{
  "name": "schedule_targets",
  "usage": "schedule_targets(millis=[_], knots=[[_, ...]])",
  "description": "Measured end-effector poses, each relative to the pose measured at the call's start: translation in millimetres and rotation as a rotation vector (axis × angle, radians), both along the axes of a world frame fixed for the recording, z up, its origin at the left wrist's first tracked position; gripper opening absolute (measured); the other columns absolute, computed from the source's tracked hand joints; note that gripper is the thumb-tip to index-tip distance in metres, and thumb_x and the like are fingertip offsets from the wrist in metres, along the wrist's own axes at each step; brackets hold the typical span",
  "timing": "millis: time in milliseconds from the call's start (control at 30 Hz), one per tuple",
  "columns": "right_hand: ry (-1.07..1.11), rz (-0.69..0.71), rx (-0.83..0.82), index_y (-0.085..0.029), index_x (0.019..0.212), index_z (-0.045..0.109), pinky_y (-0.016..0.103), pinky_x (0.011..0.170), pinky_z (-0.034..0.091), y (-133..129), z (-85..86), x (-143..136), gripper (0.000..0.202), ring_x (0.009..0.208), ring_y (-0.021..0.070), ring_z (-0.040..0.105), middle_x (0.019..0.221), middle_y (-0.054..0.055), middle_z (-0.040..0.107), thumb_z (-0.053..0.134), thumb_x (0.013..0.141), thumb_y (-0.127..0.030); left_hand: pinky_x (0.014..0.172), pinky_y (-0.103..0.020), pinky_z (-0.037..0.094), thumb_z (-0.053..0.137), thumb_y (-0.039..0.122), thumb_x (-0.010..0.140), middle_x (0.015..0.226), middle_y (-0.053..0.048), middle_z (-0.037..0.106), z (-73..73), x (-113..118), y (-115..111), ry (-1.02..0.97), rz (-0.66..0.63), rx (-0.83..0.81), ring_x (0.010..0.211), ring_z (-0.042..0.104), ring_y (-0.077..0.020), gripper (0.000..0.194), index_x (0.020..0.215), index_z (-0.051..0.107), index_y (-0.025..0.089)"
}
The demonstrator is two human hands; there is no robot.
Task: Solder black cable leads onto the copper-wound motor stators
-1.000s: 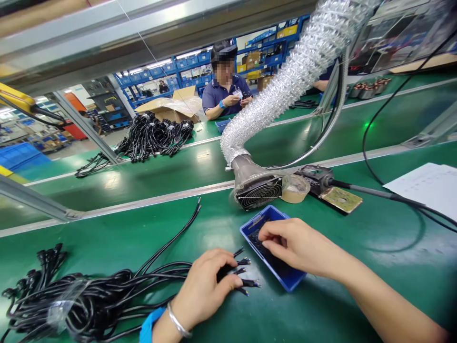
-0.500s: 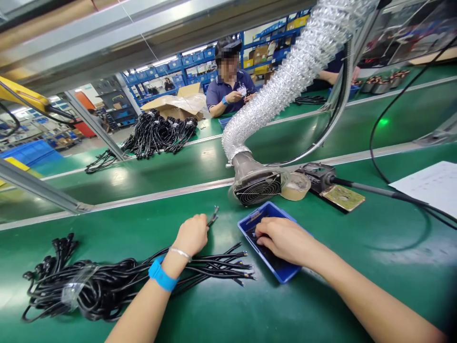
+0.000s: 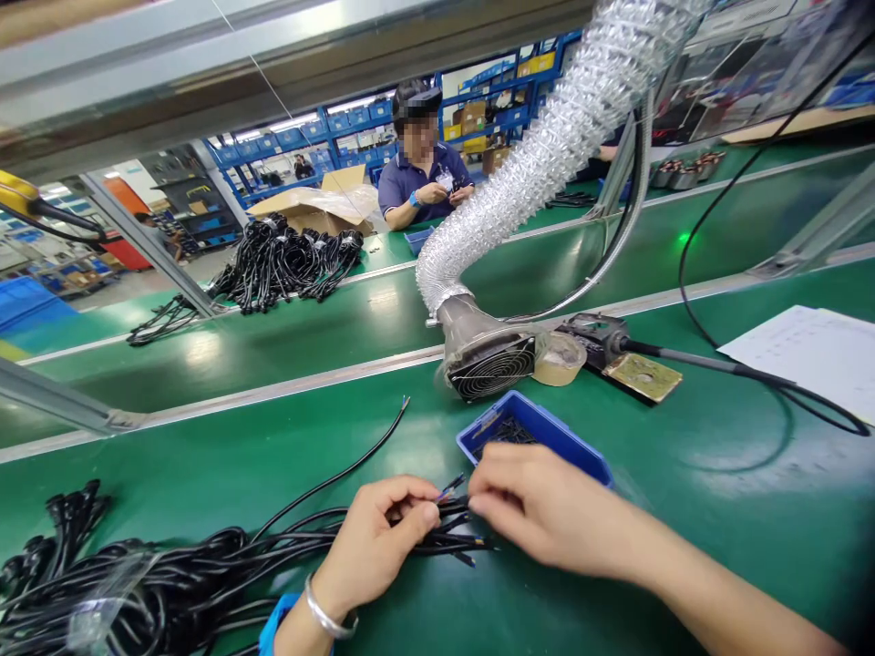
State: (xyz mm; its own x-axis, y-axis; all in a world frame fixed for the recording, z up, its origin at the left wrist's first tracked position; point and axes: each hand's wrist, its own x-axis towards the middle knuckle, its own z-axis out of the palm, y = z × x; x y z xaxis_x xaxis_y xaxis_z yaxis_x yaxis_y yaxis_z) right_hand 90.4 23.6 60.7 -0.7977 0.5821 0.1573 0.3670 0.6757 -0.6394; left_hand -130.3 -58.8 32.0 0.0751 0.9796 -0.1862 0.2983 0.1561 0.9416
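My left hand pinches a black cable close to its end, where thin coloured wires stick out. Just to its right, my right hand has thumb and forefinger pressed together by the cable ends; whatever is between them is too small to make out. Beneath both hands run more cables from a taped bundle of black cables at the lower left. One loose black cable curves away above the left hand. Behind the right hand sits a blue bin holding small dark pieces.
A fume extractor with a silver duct stands behind the bin. Beside it are a tape roll, a soldering iron stand and papers. Across the line, a person sits near heaped black cables.
My right hand has come out of the blue bin toward the left hand. My left hand has moved down to the cable ends, and a cable now lies apart above it. The view shifted slightly.
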Motion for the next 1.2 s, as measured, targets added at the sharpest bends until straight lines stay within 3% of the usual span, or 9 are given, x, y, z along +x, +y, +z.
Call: schedule_targets(millis=[133, 300, 633, 867, 1000, 1200], knots=[[0.073, 0.021, -0.115, -0.017, 0.079, 0.063, 0.022, 0.059, 0.037, -17.8, -0.7, -13.9, 0.011, 0.064, 0.0107, 0.053, 0.074, 0.000, 0.056, 0.057, 0.088, -0.017, 0.063, -0.021, 0.043, 0.067, 0.037, 0.082, 0.073, -0.003, 0.066, -0.5, 4.2, -4.3, -0.047, 0.007, 0.016, 0.064, 0.054, -0.0117, 0.023, 0.086, 0.070, 0.015], [0.196, -0.062, -0.244, -0.017, 0.078, 0.063, 0.019, 0.054, 0.036, -10.9, 0.6, -13.6, 0.012, 0.058, 0.0088, 0.048, 0.068, -0.002, 0.053, 0.055, 0.087, -0.018, 0.061, -0.020, 0.042, 0.069, 0.032, 0.080, 0.072, -0.002, 0.067, -2.7, 3.8, -6.0, -0.057, 0.039, 0.036, 0.063, 0.054, -0.0110, 0.016, 0.083, 0.072, 0.016], [0.218, -0.055, -0.304, -0.016, 0.076, 0.063, 0.020, 0.054, 0.037, -14.9, -3.7, -21.3, 0.013, 0.057, 0.0090, 0.048, 0.066, -0.002, 0.054, 0.056, 0.085, -0.020, 0.064, -0.021, 0.044, 0.070, 0.032, 0.081, 0.075, -0.002, 0.066, -6.9, 1.9, -8.1, -0.037, 0.047, 0.086, 0.067, 0.057, -0.0121, 0.015, 0.083, 0.072, 0.018], [0.211, -0.079, -0.429, -0.016, 0.075, 0.062, 0.019, 0.051, 0.040, -18.9, -13.9, -31.7, 0.006, 0.054, 0.0094, 0.052, 0.061, -0.002, 0.057, 0.061, 0.080, -0.018, 0.065, -0.023, 0.050, 0.077, 0.035, 0.074, 0.076, -0.004, 0.067, -9.4, 8.0, -13.0, -0.147, 0.166, 0.057, 0.067, 0.061, -0.0136, 0.024, 0.086, 0.068, 0.016], [0.393, -0.131, -0.662, -0.017, 0.086, 0.063, 0.021, 0.060, 0.051, -13.4, -12.6, -24.5, 0.005, 0.063, 0.0119, 0.063, 0.074, 0.001, 0.066, 0.062, 0.084, -0.021, 0.063, -0.022, 0.049, 0.073, 0.040, 0.078, 0.076, -0.006, 0.067, -14.1, 5.7, -13.4, -0.179, 0.165, 0.071, 0.069, 0.061, -0.0144, 0.027, 0.087, 0.070, 0.015], [0.668, -0.136, -0.765, -0.016, 0.091, 0.069, 0.025, 0.078, 0.056, -15.0, -19.8, -29.9, 0.013, 0.086, 0.0166, 0.070, 0.092, 0.006, 0.074, 0.069, 0.085, -0.028, 0.064, -0.023, 0.049, 0.071, 0.045, 0.080, 0.073, -0.005, 0.065, -16.2, 4.1, -13.8, -0.201, 0.153, 0.074, 0.070, 0.060, -0.0148, 0.031, 0.090, 0.069, 0.015]])
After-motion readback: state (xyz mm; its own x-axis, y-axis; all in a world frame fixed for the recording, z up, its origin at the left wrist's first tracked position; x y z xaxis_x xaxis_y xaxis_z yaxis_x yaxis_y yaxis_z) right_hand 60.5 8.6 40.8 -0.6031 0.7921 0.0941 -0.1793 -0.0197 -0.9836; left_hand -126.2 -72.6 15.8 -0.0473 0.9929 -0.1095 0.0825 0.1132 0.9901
